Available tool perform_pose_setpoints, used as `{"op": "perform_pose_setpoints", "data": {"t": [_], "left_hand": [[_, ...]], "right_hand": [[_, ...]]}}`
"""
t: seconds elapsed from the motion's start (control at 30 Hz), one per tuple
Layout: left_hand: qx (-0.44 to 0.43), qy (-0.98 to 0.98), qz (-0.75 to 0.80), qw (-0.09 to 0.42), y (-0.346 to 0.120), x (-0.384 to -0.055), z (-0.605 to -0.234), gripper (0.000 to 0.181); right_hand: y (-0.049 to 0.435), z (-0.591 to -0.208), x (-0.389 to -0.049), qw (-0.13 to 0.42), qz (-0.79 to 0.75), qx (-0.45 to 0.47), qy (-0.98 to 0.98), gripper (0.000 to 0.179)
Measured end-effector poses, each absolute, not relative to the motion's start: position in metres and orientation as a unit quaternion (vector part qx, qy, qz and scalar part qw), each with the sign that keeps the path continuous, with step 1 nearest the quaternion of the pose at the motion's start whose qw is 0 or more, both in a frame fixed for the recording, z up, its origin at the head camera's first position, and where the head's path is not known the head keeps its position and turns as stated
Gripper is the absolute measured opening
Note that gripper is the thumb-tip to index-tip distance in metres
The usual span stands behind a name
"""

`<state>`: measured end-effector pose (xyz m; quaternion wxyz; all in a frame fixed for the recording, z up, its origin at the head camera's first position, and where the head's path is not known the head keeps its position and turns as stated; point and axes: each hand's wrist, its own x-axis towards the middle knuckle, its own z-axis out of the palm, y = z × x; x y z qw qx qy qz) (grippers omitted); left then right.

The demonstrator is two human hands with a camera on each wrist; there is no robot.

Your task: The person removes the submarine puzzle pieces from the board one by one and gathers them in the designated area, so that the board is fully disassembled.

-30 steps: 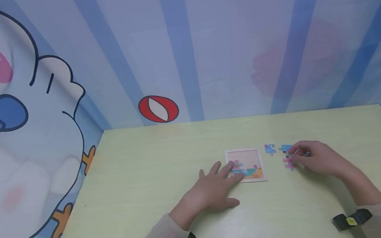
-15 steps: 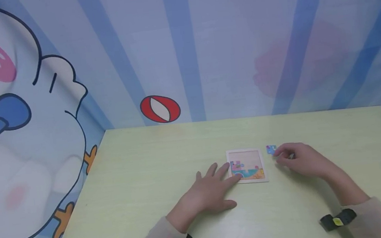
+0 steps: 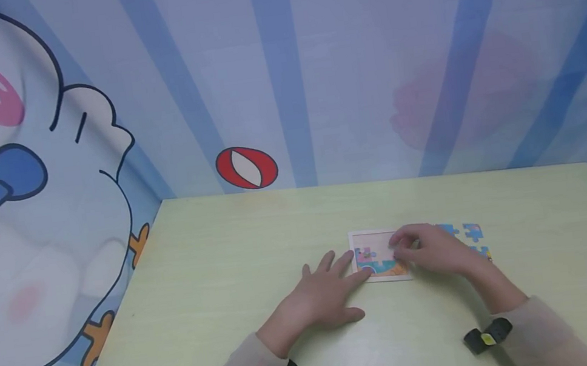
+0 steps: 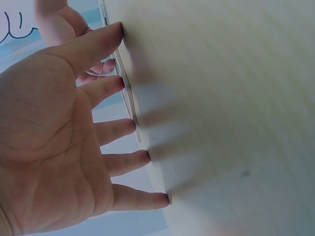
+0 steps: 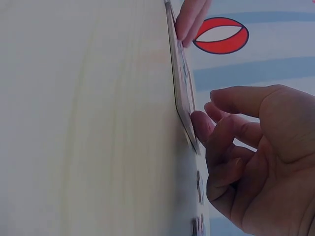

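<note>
A small white-framed jigsaw puzzle (image 3: 368, 232) lies on the table, its lower part and left side filled with colourful pieces. My left hand (image 3: 326, 295) rests beside it with fingers spread, fingertips on its left and lower edge. In the left wrist view the left palm (image 4: 54, 132) shows, the fingers straight. My right hand (image 3: 430, 248) is over the puzzle's right side, thumb and forefinger tips close together. In the right wrist view its other fingers (image 5: 224, 172) are curled; no puzzle piece shows between the tips, and the head view hides that spot.
Loose puzzle pieces (image 3: 473, 231) lie on the table right of the puzzle, some behind the right hand and forearm. The pale table (image 3: 236, 251) ends at a striped backdrop (image 3: 340, 67). A cartoon figure (image 3: 37, 288) is printed on the left.
My right hand has moved left from the loose pieces to the puzzle's right side, uncovering several pieces behind it. The left hand has shifted slightly, then stayed in place.
</note>
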<state>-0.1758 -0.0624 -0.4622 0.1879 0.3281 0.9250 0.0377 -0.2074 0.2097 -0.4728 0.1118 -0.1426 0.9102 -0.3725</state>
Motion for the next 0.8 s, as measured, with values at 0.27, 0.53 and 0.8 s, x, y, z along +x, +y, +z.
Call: {"op": "perform_pose_setpoints", "data": {"t": [0.27,0.53,0.8], "left_hand": [[0.33,0.925,0.038,0.186,-0.063,-0.176,-0.464,0.075],[0.334,0.925,0.029,0.18,-0.063,-0.177,-0.466,0.075],[0.329,0.926,0.026,0.183,-0.063,-0.177,-0.464,0.076]], "right_hand": [[0.187,-0.469,-0.213,0.133,-0.359,-0.172,0.908,0.028],[0.174,-0.472,-0.221,0.134,-0.352,-0.183,0.908,0.027],[0.169,-0.47,-0.22,0.14,-0.349,-0.165,0.912,0.028]]}}
